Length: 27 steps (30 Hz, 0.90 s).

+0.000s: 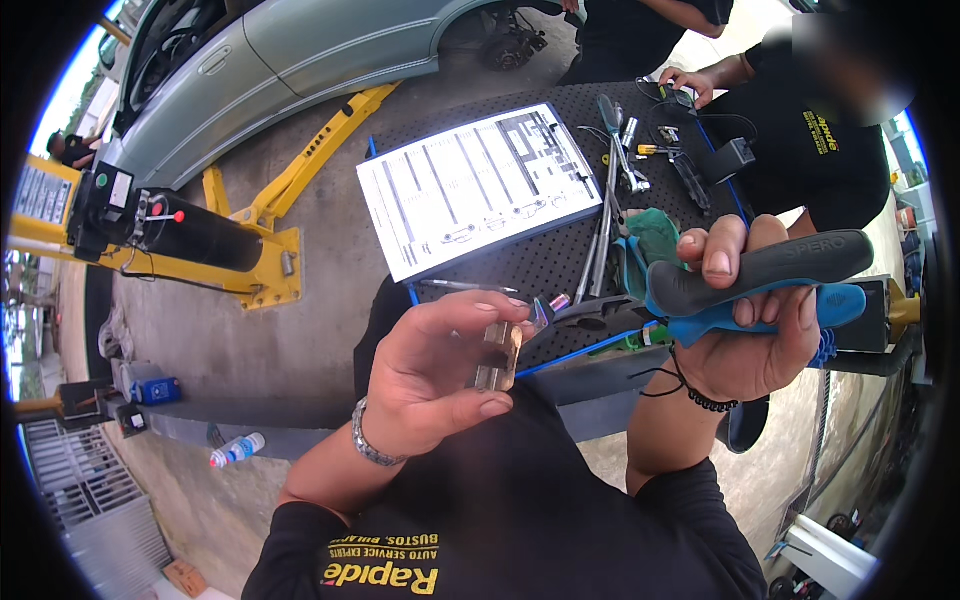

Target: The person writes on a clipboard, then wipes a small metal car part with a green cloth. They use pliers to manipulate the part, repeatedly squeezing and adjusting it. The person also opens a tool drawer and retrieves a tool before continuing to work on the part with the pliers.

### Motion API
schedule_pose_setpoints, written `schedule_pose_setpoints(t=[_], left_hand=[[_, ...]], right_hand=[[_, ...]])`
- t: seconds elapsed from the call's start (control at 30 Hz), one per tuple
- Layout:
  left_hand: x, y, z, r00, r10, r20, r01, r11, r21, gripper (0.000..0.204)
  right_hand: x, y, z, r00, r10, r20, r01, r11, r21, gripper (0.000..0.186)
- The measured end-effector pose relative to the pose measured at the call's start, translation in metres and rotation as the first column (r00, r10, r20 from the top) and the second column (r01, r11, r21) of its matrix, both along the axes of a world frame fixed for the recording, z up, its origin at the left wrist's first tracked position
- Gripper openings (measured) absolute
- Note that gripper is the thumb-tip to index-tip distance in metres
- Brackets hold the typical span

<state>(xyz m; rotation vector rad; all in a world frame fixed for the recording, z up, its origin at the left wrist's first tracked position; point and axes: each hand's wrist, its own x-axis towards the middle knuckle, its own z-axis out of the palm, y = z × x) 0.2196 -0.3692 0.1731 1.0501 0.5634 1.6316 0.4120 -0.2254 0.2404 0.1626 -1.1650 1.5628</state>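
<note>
My left hand (425, 365) is curled around a small clear block with a brownish tint (497, 358), between thumb and fingers. Beside its fingertips is a small shiny purple-and-blue metal piece with a coppery end (545, 312). Whether my left fingers or the plier jaws touch that piece, I cannot tell. My right hand (745, 320) is closed on pliers (765, 272) with black and blue handles, raised above the table's near right part. Their dark jaws seem to point left toward my left hand.
A printed form on a clipboard (480, 190) lies on the black perforated table (420, 125). Wrenches (622, 150), sockets and a green glove (652, 235) are to its right. A co-worker (800, 150) stands across the table. A yellow car lift (270, 260) and silver car (270, 75) are left.
</note>
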Motion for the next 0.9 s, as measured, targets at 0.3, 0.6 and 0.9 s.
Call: schedule_pose_setpoints(t=[0.3, 0.6, 0.9], left_hand=[[0.005, 0.008, 0.003, 1.000, -0.007, 0.004, 0.007, 1.000, -0.012, 0.062], [0.006, 0.009, 0.004, 0.773, 0.434, -0.464, -0.272, 0.886, 0.375, 0.074], [0.016, 0.011, 0.007, 0.443, 0.769, -0.461, -0.451, 0.636, 0.626, 0.066]], right_hand=[[0.000, -0.010, 0.019, 0.966, 0.162, -0.201, -0.205, 0.955, -0.214, 0.031], [0.000, -0.010, 0.017, 0.988, 0.045, -0.148, -0.084, 0.960, -0.267, 0.028], [0.001, -0.019, 0.010, 0.988, -0.038, -0.147, -0.035, 0.886, -0.463, 0.032]])
